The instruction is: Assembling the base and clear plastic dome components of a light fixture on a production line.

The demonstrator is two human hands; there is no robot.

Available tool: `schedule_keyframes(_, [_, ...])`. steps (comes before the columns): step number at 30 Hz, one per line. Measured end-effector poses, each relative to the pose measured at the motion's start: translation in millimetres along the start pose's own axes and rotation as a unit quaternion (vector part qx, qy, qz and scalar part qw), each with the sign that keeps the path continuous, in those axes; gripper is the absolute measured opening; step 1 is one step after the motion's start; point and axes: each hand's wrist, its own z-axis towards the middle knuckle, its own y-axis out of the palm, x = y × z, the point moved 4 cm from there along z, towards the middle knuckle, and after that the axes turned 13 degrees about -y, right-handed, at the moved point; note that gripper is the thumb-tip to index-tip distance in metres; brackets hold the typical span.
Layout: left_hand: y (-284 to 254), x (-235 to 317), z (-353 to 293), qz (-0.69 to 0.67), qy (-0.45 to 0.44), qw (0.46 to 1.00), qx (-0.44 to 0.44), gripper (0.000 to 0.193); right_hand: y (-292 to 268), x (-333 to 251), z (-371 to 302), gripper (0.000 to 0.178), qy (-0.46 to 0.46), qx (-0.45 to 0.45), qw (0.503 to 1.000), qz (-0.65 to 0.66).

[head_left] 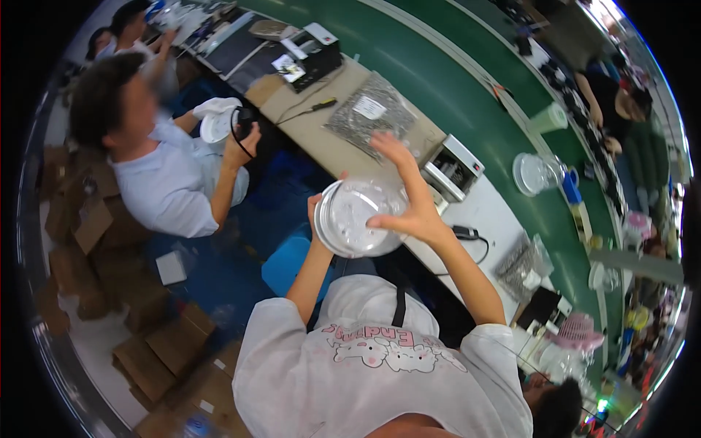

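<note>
A round, clear plastic container with a white rim [343, 217] is held up in front of my body, above my lap. My left hand [315, 210] grips it from its left side; the fingertips show at its edge and the rest of the hand is behind it. On the other side, my right hand [413, 208] is open with fingers spread wide. Its thumb overlaps the container's face; whether it touches cannot be made out. Beyond that hand, a small white and black machine [453, 167] stands on the bench.
The bench [296, 120] carries a bag of small grey parts [371, 109], a yellow-black screwdriver [316, 107] and a black-handled tool with a cord [467, 233]. Behind runs a green conveyor [416, 55]. A co-worker [171, 171] sits at left; cardboard boxes [171, 339] and a blue stool [288, 270] are below.
</note>
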Motion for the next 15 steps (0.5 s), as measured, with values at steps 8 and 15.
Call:
schedule_keyframes(8, [-76.5,75.1,62.2,0.007,0.120,0.993,0.002,0.061,45.6,97.2,2.6,0.059,0.167,0.021,0.985,-0.036])
schedule_keyframes(15, [-153.2,81.3,104.8,0.079,0.044,0.989,0.119,0.036,57.8,146.3,-21.8,0.060,0.211,0.032,0.970,-0.118])
